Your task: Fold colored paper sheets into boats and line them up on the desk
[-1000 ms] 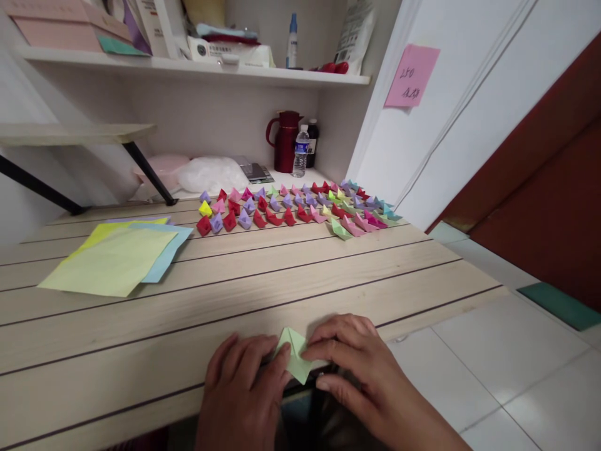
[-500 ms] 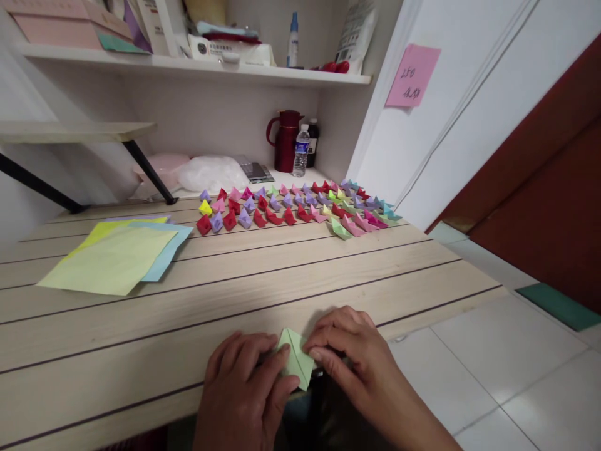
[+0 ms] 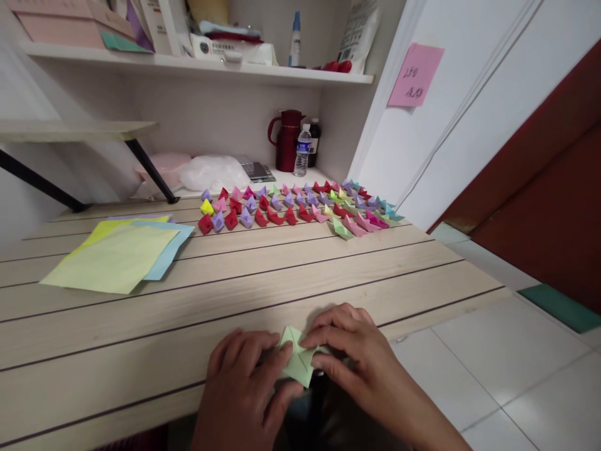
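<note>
Between my two hands, at the table's front edge, is a small folded piece of light green paper (image 3: 297, 362) with creases across its face. My left hand (image 3: 251, 376) grips its left side, the index finger on top and the thumb at the lower edge. On the right side, my right hand (image 3: 345, 351) pinches the paper between thumb and fingers. Farther back, several rows of small folded paper boats (image 3: 291, 216) stand in red, purple, pink, green, yellow and blue.
Loose sheets of yellow and blue paper (image 3: 113, 257) lie on the left of the slatted wooden table (image 3: 225, 275). Behind the boats stand a dark red jug (image 3: 287, 141) and a water bottle (image 3: 303, 151). A small raised stand (image 3: 70, 131) is at the left.
My right thumb and fingers have shifted on the green paper's right side, and its visible creases look different. Both hands stay in nearly the same place.
</note>
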